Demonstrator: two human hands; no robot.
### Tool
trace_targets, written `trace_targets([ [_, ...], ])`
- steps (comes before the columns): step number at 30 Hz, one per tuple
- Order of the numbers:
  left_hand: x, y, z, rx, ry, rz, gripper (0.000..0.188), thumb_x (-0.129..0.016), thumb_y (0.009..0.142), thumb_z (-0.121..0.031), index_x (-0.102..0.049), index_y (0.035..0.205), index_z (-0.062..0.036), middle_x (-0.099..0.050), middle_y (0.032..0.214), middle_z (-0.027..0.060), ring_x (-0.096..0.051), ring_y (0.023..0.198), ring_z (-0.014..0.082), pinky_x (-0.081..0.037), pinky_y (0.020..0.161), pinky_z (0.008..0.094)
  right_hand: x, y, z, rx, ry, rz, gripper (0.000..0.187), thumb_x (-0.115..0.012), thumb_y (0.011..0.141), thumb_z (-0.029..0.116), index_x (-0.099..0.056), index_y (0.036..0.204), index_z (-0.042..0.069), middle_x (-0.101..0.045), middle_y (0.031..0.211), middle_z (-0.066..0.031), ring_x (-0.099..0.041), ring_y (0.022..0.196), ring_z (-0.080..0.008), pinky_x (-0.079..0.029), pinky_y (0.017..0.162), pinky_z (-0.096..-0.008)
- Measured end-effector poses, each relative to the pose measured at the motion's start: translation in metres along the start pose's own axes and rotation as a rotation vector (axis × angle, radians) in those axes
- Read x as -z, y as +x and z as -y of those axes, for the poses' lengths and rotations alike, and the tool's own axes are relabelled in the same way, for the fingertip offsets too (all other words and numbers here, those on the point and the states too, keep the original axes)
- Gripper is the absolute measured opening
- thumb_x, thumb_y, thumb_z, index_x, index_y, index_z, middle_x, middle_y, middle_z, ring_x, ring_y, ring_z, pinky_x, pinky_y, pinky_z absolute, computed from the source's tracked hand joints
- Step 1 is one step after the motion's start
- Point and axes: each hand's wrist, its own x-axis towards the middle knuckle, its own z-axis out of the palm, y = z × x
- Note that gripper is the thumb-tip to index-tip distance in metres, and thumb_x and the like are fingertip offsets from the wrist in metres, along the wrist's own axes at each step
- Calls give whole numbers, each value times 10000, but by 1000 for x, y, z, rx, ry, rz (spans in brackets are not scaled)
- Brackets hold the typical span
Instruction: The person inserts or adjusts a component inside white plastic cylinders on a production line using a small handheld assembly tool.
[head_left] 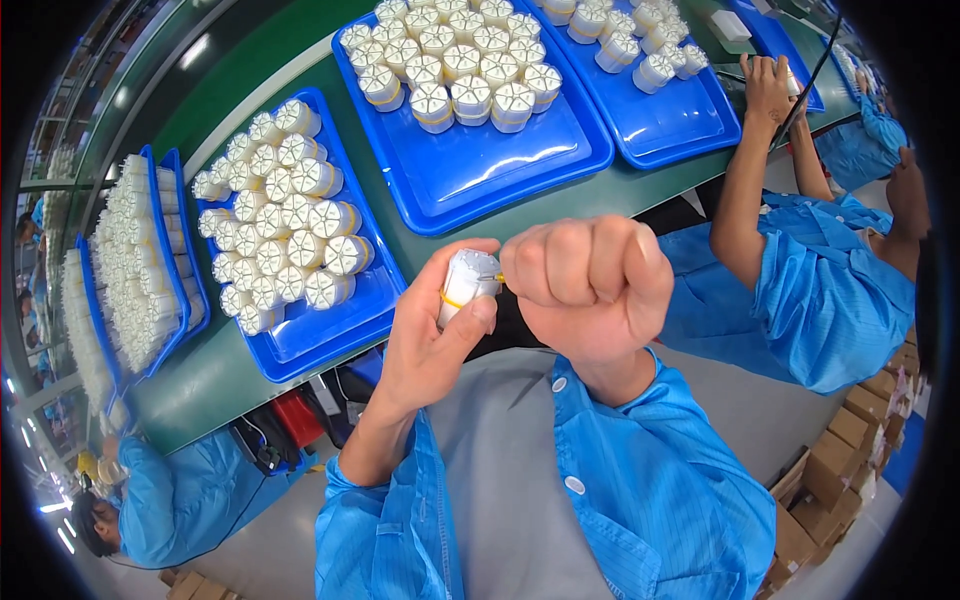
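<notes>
In front of my chest, my left hand is closed around a short white cylindrical piece with a grey end and a yellow band about it. Its thumb presses the near side, with the fingers behind. My right hand is curled into a fist just to the right, knuckles up. A thin yellowish bit sticks out of that fist against the grey end of the piece. What the fist encloses is hidden.
Blue trays of similar white pieces stand on the green bench: one at left, one at centre, another at right. Stacked trays are at far left. Co-workers in blue sit on both sides; cardboard boxes lie at lower right.
</notes>
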Motion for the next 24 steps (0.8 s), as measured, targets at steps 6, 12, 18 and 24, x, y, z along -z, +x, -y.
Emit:
trace_targets([
  [6,7,4,18,42,-54,26,564,-586,938,-313,-426,1332,55,-571,864,68,-522,706,103,-390,573,229,6,14,0,-251,75,-223,443,-297,1043,275,-309,628,121,-308,533,8,-214,456,-100,-252,462,-272],
  [12,4,7,7,17,-533,4,575,-577,949,-284,-394,1380,51,-588,1054,140,-617,871,207,-527,730,323,10,15,13,-42,146,-183,463,-253,1051,348,-332,654,122,-357,575,11,-298,489,-119,-281,504,-288],
  [18,5,4,7,34,-533,58,576,-597,939,-282,-402,1372,43,-575,1115,143,-610,905,199,-531,747,323,6,9,13,-10,62,-97,450,-259,1045,358,-347,670,126,-367,585,9,-311,500,-120,-296,530,-307],
  [24,-1,0,4,-52,-377,24,575,-652,891,-218,-422,1352,37,-570,1106,124,-598,884,175,-520,719,306,5,5,13,13,32,-46,447,-256,1041,354,-348,667,126,-374,588,7,-311,504,-121,-289,533,-307],
])
